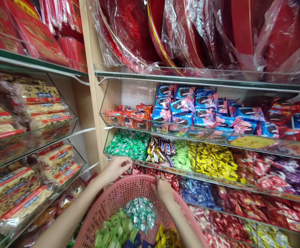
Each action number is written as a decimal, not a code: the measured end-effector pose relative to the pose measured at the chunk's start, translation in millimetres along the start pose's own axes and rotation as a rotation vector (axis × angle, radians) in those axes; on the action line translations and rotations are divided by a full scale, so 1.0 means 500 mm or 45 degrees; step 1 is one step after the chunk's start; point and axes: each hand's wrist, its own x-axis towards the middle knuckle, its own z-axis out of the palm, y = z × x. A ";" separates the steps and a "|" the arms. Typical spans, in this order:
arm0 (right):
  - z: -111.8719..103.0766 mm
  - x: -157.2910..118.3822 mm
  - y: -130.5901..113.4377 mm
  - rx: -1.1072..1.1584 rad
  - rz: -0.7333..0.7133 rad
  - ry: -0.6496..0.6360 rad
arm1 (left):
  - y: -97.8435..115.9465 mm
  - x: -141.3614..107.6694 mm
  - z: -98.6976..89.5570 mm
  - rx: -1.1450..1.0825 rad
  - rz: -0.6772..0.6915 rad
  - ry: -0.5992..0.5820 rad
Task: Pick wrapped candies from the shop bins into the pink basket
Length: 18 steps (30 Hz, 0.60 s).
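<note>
A large pink perforated plastic basket (188, 212) is at the bottom middle, in front of the shelves. It holds separate heaps of teal-and-white wrapped candies (141, 213), light green packets (115, 229) and yellow packets (166, 237), with a few dark blue wrappers. My right hand (164, 191) is at the basket's far rim, fingers bent over it and thumb on the inner side. Above the rim's left part, my left hand (117, 168) is lifted with loosely bent fingers and nothing visible in it. Just beyond it lies a bin of green-wrapped candies (127, 143).
Clear dividers separate Snickers bars (167, 147), yellow candies (215, 162) and blue candies (200, 193). Blue-and-pink packs (182, 106) fill the shelf above. Red trays in plastic (155, 34) stand on top. Wrapped cakes (43, 93) line the left shelves beside a wooden post (91, 86).
</note>
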 end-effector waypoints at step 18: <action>0.016 0.007 0.024 0.014 0.014 0.031 | -0.107 0.126 -0.105 0.796 -0.411 -0.038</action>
